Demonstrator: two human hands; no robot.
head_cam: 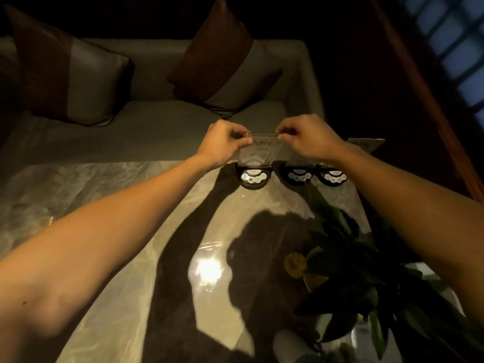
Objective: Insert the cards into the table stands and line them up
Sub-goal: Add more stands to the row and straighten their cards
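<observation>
Three black round table stands sit in a row at the far edge of the marble table point(104, 195): the left stand point(253, 178), the middle stand point(298, 176) and the right stand point(333, 176). A clear card with printed text point(262, 149) stands upright over the left stand. My left hand point(225, 140) pinches its top left corner and my right hand point(306, 138) pinches its top right corner. Another clear card point(366, 144) shows behind my right wrist, above the right-hand stands.
A leafy potted plant point(353, 263) with a yellow flower stands on the near right of the table. Beyond the far edge is a grey sofa point(157, 127) with two brown-and-grey cushions. A bright lamp reflection lies mid-table.
</observation>
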